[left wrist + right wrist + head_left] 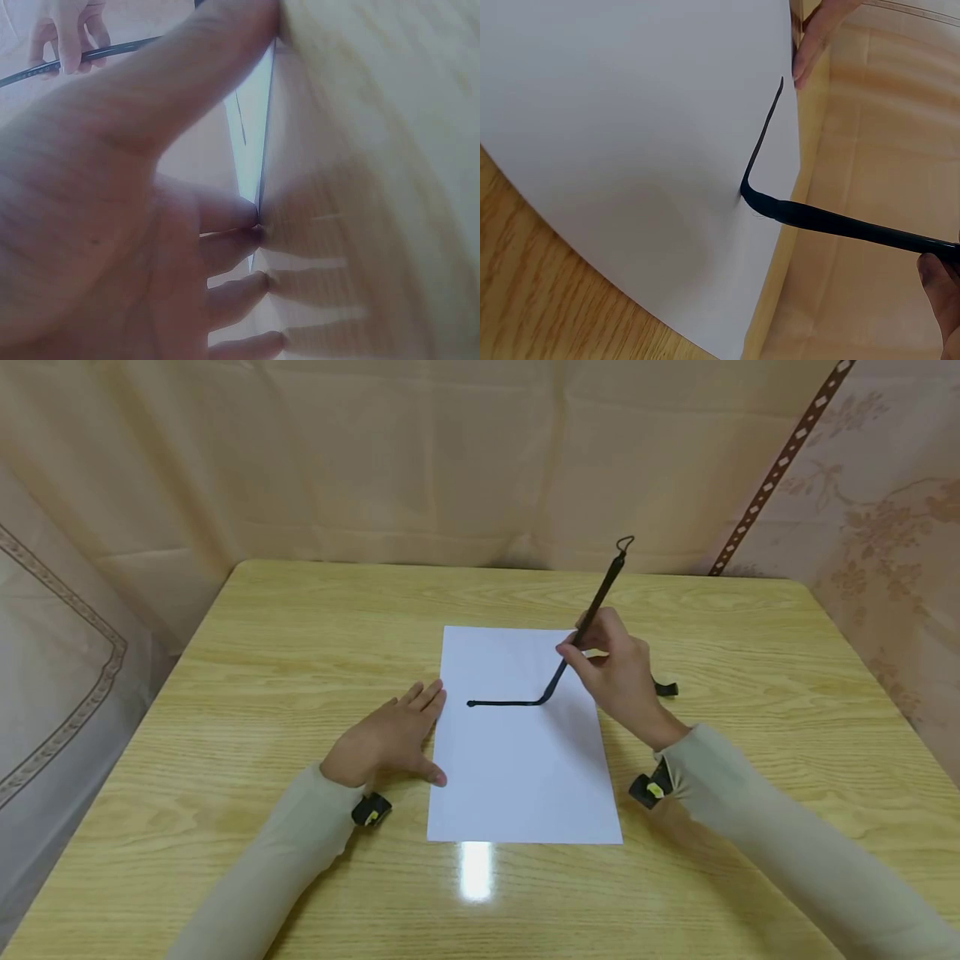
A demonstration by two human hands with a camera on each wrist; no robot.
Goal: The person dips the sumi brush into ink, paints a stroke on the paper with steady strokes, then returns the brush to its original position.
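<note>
Pale sleeves (780, 852) reach in closest to us, each with a small black device (651, 787) at the wrist. We see the left hand (390, 735) flat and relaxed, thumb and fingers spread, gripping nothing; its thumb and fingertips touch the left edge of a white sheet of paper (517, 777). Our view of the right hand (618, 681) shows thumb and fingers pinching a black brush (597, 606) partway up its handle. We find that brush over the paper, tilted, its looped top leaning up and to the right, its bent tip touching the sheet at the right end of a straight black line (502, 703). We see the paper lying on a wood-grained desk (285, 635), with beige curtains (450, 468) hanging behind.
</note>
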